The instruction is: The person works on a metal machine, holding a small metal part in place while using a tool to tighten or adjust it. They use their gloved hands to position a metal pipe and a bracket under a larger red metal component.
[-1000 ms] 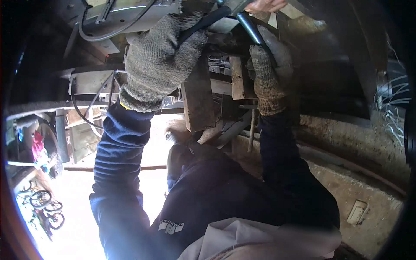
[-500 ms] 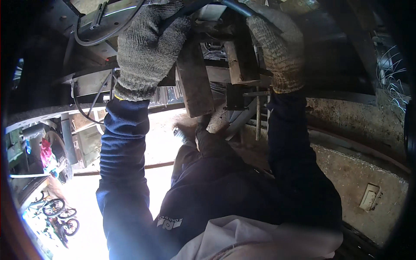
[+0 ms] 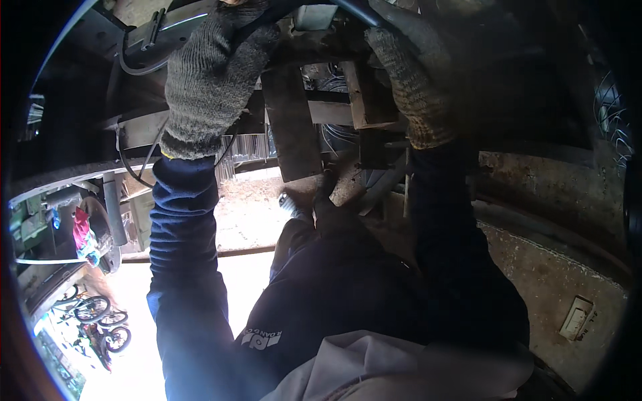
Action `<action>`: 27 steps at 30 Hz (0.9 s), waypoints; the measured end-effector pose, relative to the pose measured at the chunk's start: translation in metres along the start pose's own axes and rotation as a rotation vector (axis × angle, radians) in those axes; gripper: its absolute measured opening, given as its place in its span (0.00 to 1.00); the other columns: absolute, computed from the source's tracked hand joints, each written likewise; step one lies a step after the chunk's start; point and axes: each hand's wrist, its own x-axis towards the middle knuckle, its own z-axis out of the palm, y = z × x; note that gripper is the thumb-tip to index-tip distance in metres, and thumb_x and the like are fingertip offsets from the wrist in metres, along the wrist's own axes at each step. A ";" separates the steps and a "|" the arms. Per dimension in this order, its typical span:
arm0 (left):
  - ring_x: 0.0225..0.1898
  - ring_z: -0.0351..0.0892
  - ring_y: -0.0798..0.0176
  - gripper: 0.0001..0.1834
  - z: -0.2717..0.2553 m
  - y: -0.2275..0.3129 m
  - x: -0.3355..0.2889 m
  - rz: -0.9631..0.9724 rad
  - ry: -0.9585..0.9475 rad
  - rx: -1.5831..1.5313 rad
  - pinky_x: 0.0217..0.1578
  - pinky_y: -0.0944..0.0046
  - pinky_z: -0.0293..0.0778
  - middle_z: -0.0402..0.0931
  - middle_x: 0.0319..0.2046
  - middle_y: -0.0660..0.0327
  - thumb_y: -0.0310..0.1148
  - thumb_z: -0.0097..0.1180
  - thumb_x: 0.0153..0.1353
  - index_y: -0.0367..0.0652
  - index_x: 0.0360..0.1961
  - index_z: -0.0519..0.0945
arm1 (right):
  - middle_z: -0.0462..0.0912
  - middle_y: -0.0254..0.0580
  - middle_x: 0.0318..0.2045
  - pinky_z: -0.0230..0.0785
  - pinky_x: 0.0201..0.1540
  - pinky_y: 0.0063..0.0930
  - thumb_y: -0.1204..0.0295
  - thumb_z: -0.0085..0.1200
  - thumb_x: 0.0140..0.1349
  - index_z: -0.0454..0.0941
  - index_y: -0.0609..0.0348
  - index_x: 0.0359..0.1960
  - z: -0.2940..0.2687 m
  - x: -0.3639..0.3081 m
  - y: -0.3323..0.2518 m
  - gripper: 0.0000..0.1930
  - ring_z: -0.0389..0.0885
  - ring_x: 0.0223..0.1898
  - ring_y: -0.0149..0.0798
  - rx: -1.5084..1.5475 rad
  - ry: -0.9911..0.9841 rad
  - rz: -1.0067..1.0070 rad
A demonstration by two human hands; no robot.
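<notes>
Both of my hands wear grey knitted gloves and are raised at the top of the view. My left hand (image 3: pixel 207 87) is closed around a smooth black curved tube (image 3: pixel 359 9). My right hand (image 3: pixel 418 80) grips the same tube on the other side. Its middle arcs out past the top edge, so I cannot tell whether it is a hose or a rigid rim. Below and between my hands hang a long dark flat block (image 3: pixel 291 127) and a shorter brown block (image 3: pixel 370 100).
Dark metal framework surrounds my hands. A thin black cable (image 3: pixel 127 164) loops beside my left wrist. Loose pale wires (image 3: pixel 610 120) hang at the far right above a worn panel (image 3: pixel 528 260). Bicycles (image 3: pixel 97 321) and bright ground lie at lower left. My legs extend below the blocks.
The view has shifted slightly, and my hands sit a little further left in it. Both keep their hold on the black tube.
</notes>
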 end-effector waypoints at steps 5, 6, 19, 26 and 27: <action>0.43 0.86 0.66 0.17 0.020 -0.008 -0.006 0.095 0.063 -0.189 0.46 0.66 0.79 0.87 0.47 0.56 0.32 0.62 0.70 0.39 0.58 0.82 | 0.85 0.41 0.46 0.74 0.53 0.27 0.69 0.60 0.71 0.80 0.66 0.59 0.010 -0.013 0.007 0.18 0.81 0.46 0.32 0.187 0.081 0.102; 0.44 0.86 0.66 0.17 0.020 -0.004 -0.004 0.085 0.052 -0.175 0.47 0.66 0.79 0.87 0.48 0.56 0.31 0.62 0.70 0.38 0.58 0.82 | 0.85 0.41 0.46 0.74 0.53 0.27 0.69 0.59 0.71 0.79 0.66 0.59 0.010 -0.015 0.005 0.19 0.81 0.47 0.32 0.278 0.077 0.195; 0.46 0.85 0.66 0.18 0.019 -0.006 -0.003 0.065 0.027 -0.153 0.50 0.64 0.79 0.86 0.50 0.57 0.31 0.61 0.72 0.38 0.60 0.79 | 0.83 0.42 0.46 0.76 0.51 0.28 0.66 0.58 0.73 0.76 0.67 0.63 0.020 -0.019 0.015 0.22 0.81 0.45 0.32 0.326 0.067 0.243; 0.43 0.84 0.70 0.18 0.020 -0.002 -0.004 -0.099 -0.011 -0.255 0.46 0.67 0.78 0.87 0.48 0.58 0.33 0.61 0.72 0.39 0.60 0.81 | 0.84 0.41 0.45 0.75 0.50 0.28 0.64 0.60 0.72 0.77 0.66 0.62 0.013 -0.017 0.005 0.23 0.82 0.44 0.33 0.277 0.036 0.271; 0.43 0.84 0.70 0.18 0.020 -0.004 -0.004 -0.043 0.014 -0.255 0.46 0.67 0.78 0.87 0.48 0.58 0.33 0.61 0.72 0.39 0.60 0.81 | 0.84 0.41 0.45 0.75 0.50 0.28 0.64 0.60 0.72 0.77 0.66 0.61 0.020 -0.018 0.011 0.22 0.82 0.44 0.33 0.329 0.067 0.274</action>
